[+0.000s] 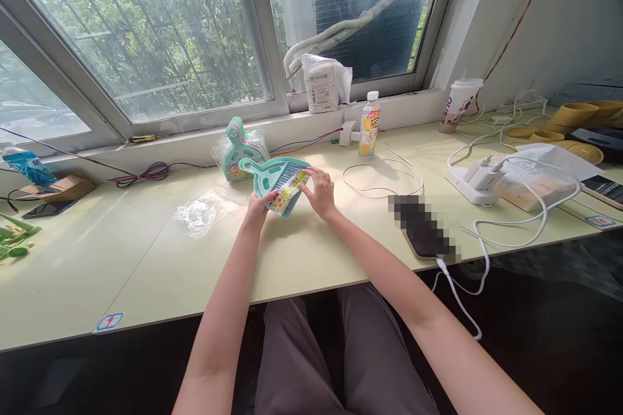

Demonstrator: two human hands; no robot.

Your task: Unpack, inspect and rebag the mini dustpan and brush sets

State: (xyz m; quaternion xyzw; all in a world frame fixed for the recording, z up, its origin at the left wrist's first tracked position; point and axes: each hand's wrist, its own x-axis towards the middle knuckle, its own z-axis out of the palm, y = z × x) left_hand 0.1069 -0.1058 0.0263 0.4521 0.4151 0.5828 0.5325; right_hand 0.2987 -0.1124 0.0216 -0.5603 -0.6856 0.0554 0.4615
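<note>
My left hand [261,203] grips the lower left edge of a mint-green mini dustpan and brush set [267,176], held tilted just above the table. My right hand [321,192] has its fingers on the set's right side, at the yellow printed label [288,193] that crosses the dark bristles. Just behind it, more dustpan sets [235,146] in green and pink stand stacked in clear plastic against the window ledge. A crumpled clear plastic bag [202,213] lies on the table to the left of my left hand.
On the pale table [195,279], a drink bottle [370,123] and a white charging cable [384,189] lie beyond my right hand. A phone [423,233], a power strip [472,187] and a lidded cup [460,106] are further right. Bundled wires [146,174] run along the back left.
</note>
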